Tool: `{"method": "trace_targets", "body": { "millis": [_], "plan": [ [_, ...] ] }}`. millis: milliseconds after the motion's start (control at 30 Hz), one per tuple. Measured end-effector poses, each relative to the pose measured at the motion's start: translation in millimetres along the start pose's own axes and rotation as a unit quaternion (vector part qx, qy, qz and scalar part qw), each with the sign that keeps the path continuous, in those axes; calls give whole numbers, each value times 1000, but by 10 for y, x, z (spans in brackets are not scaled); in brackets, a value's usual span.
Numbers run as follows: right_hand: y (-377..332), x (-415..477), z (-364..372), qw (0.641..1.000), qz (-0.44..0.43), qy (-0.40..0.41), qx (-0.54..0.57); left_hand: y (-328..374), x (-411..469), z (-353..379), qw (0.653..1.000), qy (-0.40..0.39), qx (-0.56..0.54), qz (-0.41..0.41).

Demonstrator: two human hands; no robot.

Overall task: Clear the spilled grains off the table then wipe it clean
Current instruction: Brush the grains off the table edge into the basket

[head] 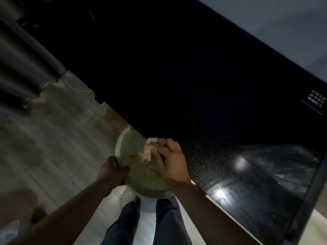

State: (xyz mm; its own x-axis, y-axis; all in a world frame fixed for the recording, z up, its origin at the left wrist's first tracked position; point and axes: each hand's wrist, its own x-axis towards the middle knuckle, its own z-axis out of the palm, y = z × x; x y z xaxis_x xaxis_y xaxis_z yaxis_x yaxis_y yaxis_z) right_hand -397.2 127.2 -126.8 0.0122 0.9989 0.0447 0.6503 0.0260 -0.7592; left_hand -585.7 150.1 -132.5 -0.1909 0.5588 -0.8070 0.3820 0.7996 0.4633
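Observation:
A black glossy table (194,85) fills the upper right, with fine yellowish grains (200,161) scattered near its front edge. My left hand (113,171) grips the rim of a round metal plate (127,147) held just below that edge. My right hand (169,160) is closed on a pale crumpled cloth (148,147) over the plate. A small heap of grains (143,157) lies on the plate beside the cloth.
Grey tiled floor (53,138) lies to the left and below. Dark chair legs (26,76) stand at the upper left. My legs and a white perforated shoe (128,197) are under the plate. White printed text (316,99) marks the table's right side.

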Motion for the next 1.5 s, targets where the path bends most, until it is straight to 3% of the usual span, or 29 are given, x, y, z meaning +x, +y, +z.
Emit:
{"method": "trace_targets", "body": {
  "millis": [100, 233, 333, 433, 600, 767, 1033, 1133, 1300, 1500],
  "plan": [
    [22, -195, -230, 995, 52, 80, 3, -55, -31, -70, 1000, -7, 10, 13],
    [266, -519, -454, 961, 195, 195, -19, -94, -66, -139, 999, -18, 21, 25],
    [370, -636, -379, 938, 262, 225, -34, -118, -79, -182, 999, -26, 17, 34],
    [262, -567, -147, 931, 266, 247, -45, -152, -84, -223, 998, -33, 9, 43],
    [-132, -269, 323, 955, 224, 193, -17, -206, -60, -310, 998, -31, 18, 52],
    [-458, -182, 629, 995, 92, 37, -4, -229, -58, -447, 998, -29, 10, 49],
    [-239, -323, -16, 968, 167, 181, 48, -193, -16, -508, 999, -19, -1, 42],
    [-106, -103, -192, 974, 157, 161, 37, -128, 20, -466, 999, -23, -16, 29],
    [-87, 701, -106, 992, 46, 116, -10, -55, 101, -456, 999, -8, -37, 8],
    [69, 1607, 220, 991, 110, 62, 50, -19, 160, -506, 999, 11, -44, -1]
  ]
}}
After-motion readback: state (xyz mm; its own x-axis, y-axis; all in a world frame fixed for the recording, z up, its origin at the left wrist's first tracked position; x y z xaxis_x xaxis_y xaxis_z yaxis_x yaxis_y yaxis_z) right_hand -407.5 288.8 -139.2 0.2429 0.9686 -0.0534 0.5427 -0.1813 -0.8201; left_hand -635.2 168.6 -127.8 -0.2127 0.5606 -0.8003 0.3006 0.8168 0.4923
